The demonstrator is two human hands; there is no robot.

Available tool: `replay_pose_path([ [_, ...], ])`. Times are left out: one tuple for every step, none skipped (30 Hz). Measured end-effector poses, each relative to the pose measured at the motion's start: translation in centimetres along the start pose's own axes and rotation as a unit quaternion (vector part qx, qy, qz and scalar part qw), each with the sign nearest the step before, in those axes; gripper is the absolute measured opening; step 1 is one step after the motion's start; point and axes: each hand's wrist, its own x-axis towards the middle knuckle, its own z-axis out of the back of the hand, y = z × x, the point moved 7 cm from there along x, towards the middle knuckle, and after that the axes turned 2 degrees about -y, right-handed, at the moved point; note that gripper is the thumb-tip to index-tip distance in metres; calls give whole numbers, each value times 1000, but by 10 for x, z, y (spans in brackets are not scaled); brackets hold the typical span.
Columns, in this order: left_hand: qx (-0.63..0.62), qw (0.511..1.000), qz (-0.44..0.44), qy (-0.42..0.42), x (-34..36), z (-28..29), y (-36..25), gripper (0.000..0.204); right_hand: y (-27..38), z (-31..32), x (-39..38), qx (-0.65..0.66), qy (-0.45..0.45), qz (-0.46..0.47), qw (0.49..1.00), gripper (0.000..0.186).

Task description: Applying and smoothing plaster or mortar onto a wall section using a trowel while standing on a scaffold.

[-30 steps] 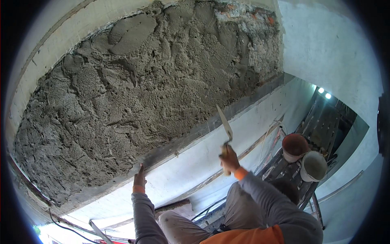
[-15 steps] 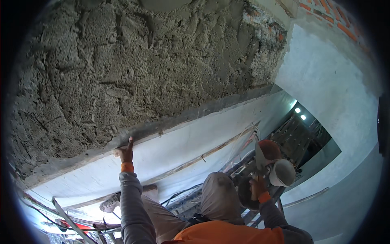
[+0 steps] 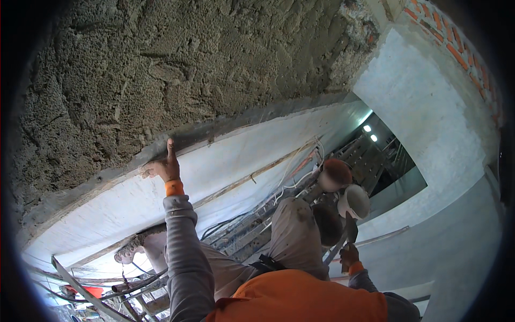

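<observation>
My left hand (image 3: 165, 167) rests against the lower edge strip (image 3: 225, 126) of a wall coated in rough wet mortar (image 3: 177, 70). Its thumb points up across the strip, and the fingers stretch left along the underside. At the lower right, my right hand (image 3: 351, 256) is closed round the handle of a trowel (image 3: 351, 228), blade pointing up. Just beyond the blade is a pale bucket (image 3: 358, 199). A dark bucket (image 3: 326, 225) stands beside my knee, and a reddish bucket (image 3: 337, 176) lies farther off.
Wooden scaffold planks (image 3: 244, 244) run beneath my legs. A long wooden strip (image 3: 252, 176) crosses the white surface below the mortar edge. Poles and cables (image 3: 123, 292) crowd the lower left. A smooth plastered wall (image 3: 424, 118) rises on the right, with exposed bricks (image 3: 456, 48) above.
My right hand has lowered the trowel away from the reddish bucket, toward the lower right. The view has shifted; my left hand remains at the mortar's lower edge.
</observation>
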Motion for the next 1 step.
replay_pose_path([
  [14,1000,26,-2,1,-1,3,145,-3,-1,-12,-2,-5,-3,1000,24],
])
